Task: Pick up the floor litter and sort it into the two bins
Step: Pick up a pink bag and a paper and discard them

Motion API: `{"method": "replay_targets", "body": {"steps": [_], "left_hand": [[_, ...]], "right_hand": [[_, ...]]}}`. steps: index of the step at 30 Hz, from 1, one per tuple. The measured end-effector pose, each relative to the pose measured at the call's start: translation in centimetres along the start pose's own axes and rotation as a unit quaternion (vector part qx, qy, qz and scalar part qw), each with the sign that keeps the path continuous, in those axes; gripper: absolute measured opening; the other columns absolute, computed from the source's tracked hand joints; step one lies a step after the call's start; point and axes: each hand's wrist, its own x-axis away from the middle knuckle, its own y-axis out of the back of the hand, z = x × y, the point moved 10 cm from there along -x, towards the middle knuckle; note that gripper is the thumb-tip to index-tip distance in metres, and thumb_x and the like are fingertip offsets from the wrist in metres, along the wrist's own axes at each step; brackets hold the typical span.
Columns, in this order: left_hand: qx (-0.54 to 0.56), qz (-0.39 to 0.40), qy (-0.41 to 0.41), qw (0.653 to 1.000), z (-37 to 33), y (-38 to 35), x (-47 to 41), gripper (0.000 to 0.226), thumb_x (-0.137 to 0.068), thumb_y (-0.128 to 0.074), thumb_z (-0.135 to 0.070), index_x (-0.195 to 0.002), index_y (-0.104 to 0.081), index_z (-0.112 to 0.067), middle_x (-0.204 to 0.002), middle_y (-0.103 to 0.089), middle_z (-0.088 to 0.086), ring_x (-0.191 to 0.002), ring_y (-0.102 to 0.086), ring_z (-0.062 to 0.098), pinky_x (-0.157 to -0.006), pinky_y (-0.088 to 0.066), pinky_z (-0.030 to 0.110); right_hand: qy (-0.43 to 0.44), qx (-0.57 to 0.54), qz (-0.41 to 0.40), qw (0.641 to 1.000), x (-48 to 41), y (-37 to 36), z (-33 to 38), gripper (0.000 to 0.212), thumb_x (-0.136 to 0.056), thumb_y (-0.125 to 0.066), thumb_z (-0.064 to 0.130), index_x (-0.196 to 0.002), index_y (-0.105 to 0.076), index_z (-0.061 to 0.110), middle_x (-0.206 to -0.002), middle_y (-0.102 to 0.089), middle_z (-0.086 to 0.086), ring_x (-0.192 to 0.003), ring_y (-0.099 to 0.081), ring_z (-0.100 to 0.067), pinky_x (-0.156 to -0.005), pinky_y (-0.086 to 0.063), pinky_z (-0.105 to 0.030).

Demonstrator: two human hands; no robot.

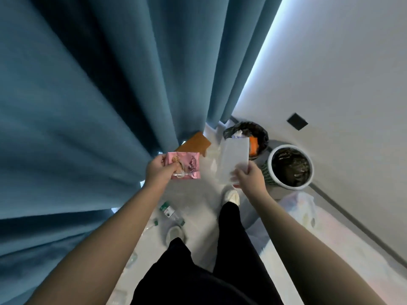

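My left hand (159, 170) grips a pink snack wrapper (187, 164) by its left edge, held up in front of the curtain. My right hand (248, 175) pinches the lower edge of a white sheet of paper (234, 157), which stands upright before the far bin. That far bin (259, 130) has a black liner and holds orange and white litter. The nearer bin (291, 167) is white with a green mesh wall and a dark liner. A clear plastic bottle (170, 213) with a green label lies on the floor by my left foot.
A blue curtain (99, 95) fills the left side; a white wall (330, 73) closes the right. An orange-brown flat piece (195, 143) lies at the curtain's foot. A translucent plastic bag (301, 209) sits right of my legs. Small clear scraps (132, 259) dot the floor.
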Motion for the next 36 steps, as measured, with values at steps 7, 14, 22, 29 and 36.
{"method": "replay_targets", "body": {"steps": [7, 14, 22, 29, 36], "left_hand": [[-0.043, -0.001, 0.043, 0.998, -4.0, -16.5, -8.0, 0.019, -0.076, -0.069, -0.003, -0.091, -0.064, -0.015, -0.084, -0.067, 0.005, -0.070, -0.061, 0.019, -0.061, -0.051, 0.028], [-0.093, 0.025, 0.125, 0.987, -1.7, -31.9, -18.7, 0.024, -0.069, -0.072, 0.003, -0.088, -0.065, -0.010, -0.085, -0.067, 0.011, -0.073, -0.058, 0.019, -0.068, -0.051, 0.035], [-0.184, 0.045, 0.123, 0.974, 7.2, -43.8, -33.2, 0.024, -0.076, -0.069, 0.000, -0.097, -0.063, -0.009, -0.089, -0.063, 0.007, -0.080, -0.059, 0.019, -0.079, -0.051, 0.033], [-0.257, 0.078, 0.089, 0.959, 13.1, -51.9, -41.0, 0.031, -0.076, -0.069, -0.007, -0.107, -0.064, -0.011, -0.104, -0.067, 0.007, -0.096, -0.063, 0.026, -0.080, -0.049, 0.028], [-0.635, 0.154, -0.130, 0.745, 12.4, -55.6, -39.0, 0.067, -0.083, -0.066, -0.029, -0.140, -0.031, -0.023, -0.133, -0.043, 0.007, -0.121, -0.042, 0.027, -0.096, -0.034, 0.038]], "right_hand": [[-0.063, 0.056, 0.006, 0.996, -14.7, 9.0, -2.9, 0.009, -0.090, -0.053, 0.011, -0.083, -0.053, 0.016, -0.094, -0.063, -0.015, -0.087, -0.065, -0.032, -0.065, -0.059, -0.043], [-0.129, 0.057, 0.009, 0.990, -31.4, 14.3, -7.6, 0.005, -0.090, -0.052, 0.011, -0.093, -0.056, 0.009, -0.099, -0.062, -0.014, -0.087, -0.062, -0.027, -0.056, -0.057, -0.036], [-0.149, 0.124, 0.031, 0.981, -47.8, 10.9, -19.3, 0.009, -0.088, -0.053, 0.013, -0.096, -0.055, 0.011, -0.095, -0.062, -0.008, -0.085, -0.061, -0.025, -0.074, -0.056, -0.044], [-0.145, 0.192, 0.067, 0.968, -56.8, 6.7, -26.6, 0.013, -0.089, -0.050, 0.014, -0.101, -0.054, 0.012, -0.097, -0.059, -0.004, -0.090, -0.058, -0.024, -0.074, -0.049, -0.035], [-0.069, 0.432, 0.106, 0.893, -58.4, 4.5, -27.1, 0.060, -0.092, -0.055, 0.021, -0.145, -0.027, 0.015, -0.134, -0.043, -0.014, -0.121, -0.044, -0.035, -0.092, -0.042, -0.042]]}}
